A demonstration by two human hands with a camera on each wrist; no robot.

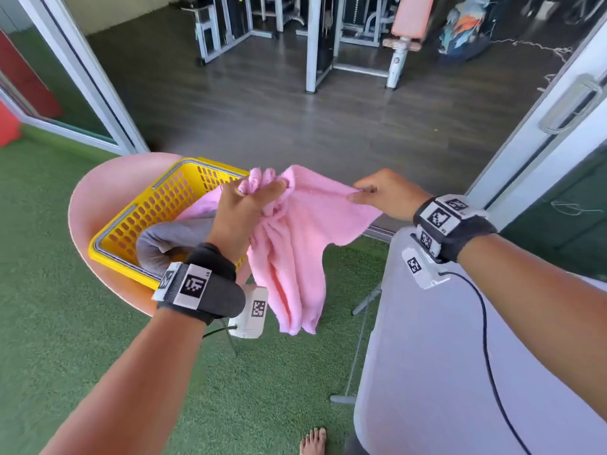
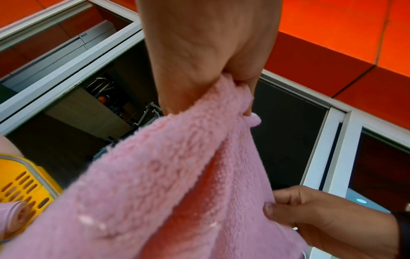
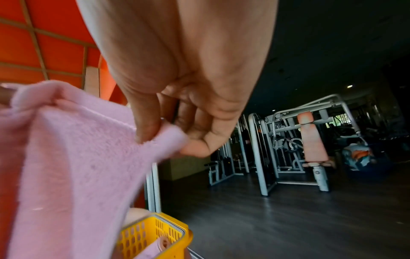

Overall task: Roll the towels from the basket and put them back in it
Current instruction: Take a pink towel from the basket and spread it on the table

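Observation:
A pink towel (image 1: 295, 244) hangs in the air between my hands, to the right of the yellow basket (image 1: 138, 211). My left hand (image 1: 253, 198) grips a bunched part of its top edge in a fist. My right hand (image 1: 364, 192) pinches a corner of it between thumb and fingers, stretching the top edge. The left wrist view shows the towel (image 2: 155, 184) running out of my left hand (image 2: 230, 80); the right wrist view shows the pinched corner (image 3: 164, 138). In the basket lie a grey towel (image 1: 164, 241) and a rolled pink towel (image 3: 159, 247).
The basket sits on a round pink stool (image 1: 95, 198) on green turf. A white table (image 1: 460, 372) stands at the right under my right arm. An open sliding door (image 1: 542, 133) leads to a gym floor with machines (image 1: 328, 34). A bare foot (image 1: 313, 441) shows below.

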